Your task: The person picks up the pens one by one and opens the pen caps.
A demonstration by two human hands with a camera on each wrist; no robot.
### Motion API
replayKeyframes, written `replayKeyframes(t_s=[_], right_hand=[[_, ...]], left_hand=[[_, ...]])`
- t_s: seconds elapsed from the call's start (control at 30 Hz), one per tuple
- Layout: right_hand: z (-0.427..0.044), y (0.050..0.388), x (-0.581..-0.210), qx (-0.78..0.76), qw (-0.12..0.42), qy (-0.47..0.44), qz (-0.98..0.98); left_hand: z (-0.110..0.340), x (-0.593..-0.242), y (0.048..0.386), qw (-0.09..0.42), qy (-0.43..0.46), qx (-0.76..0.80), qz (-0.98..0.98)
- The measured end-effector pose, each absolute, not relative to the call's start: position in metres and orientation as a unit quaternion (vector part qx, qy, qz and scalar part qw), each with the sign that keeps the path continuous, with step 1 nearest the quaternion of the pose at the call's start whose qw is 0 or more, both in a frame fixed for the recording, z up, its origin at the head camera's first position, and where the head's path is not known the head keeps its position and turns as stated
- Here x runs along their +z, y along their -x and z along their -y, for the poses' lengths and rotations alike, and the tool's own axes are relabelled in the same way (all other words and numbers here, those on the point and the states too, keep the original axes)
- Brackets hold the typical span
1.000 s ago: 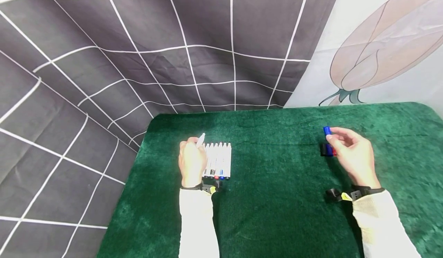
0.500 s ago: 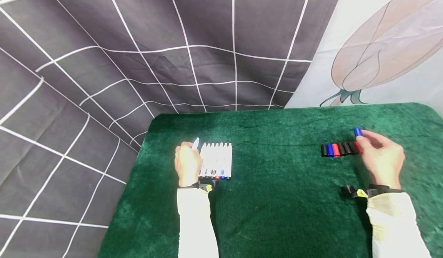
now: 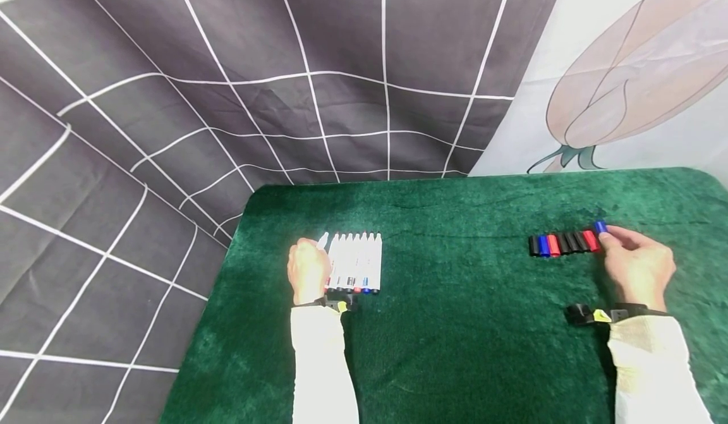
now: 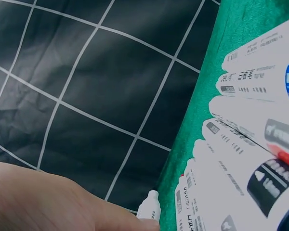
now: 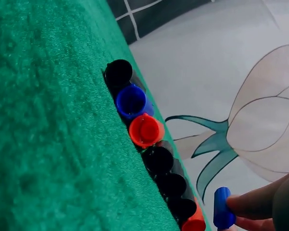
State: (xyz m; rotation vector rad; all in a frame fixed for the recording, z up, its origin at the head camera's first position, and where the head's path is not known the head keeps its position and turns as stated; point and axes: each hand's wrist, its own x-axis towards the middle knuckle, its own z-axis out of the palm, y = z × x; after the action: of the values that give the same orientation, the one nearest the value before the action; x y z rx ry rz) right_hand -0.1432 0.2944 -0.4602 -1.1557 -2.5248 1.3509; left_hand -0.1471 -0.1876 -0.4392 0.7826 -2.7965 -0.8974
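Observation:
Pinched between the right hand's [image 3: 639, 266] thumb and fingers is a blue marker cap [image 5: 223, 208], at the right end of a row of caps [image 3: 563, 243]. The row holds black, blue and red caps lying side by side, open ends toward the person. On the left, my left hand [image 3: 309, 271] holds a white marker [image 4: 150, 207]; only its narrow tip end shows past the fingers. Right beside that hand lies a row of white markers [image 3: 358, 261], parallel, with black, red and blue near ends. The palm side of the left hand is hidden.
A green cloth [image 3: 443, 323] covers the table. Behind it hangs a dark curtain [image 3: 341, 45] with white grid lines, and at the right a pale sheet [image 3: 512, 133] with a flower drawing. Each wrist wears a black strap with a small camera.
My right hand has carried the blue cap rightward along the row, then down to its right end, uncovering the other caps. My left hand has shifted slightly left and lowered the marker beside the others.

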Motion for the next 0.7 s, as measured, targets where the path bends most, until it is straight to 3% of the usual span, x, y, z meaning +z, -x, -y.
replayKeyframes(t_s=[0.3,0.7], right_hand=[[-0.3,0.143,-0.468,0.441,0.008,0.379,0.814],[-0.298,0.142,-0.474,0.42,0.022,0.355,0.835]], left_hand=[[0.188,-0.444,0.151,0.001,-0.273,-0.29,0.917],[0.187,-0.443,0.151,-0.024,-0.264,-0.278,0.923]])
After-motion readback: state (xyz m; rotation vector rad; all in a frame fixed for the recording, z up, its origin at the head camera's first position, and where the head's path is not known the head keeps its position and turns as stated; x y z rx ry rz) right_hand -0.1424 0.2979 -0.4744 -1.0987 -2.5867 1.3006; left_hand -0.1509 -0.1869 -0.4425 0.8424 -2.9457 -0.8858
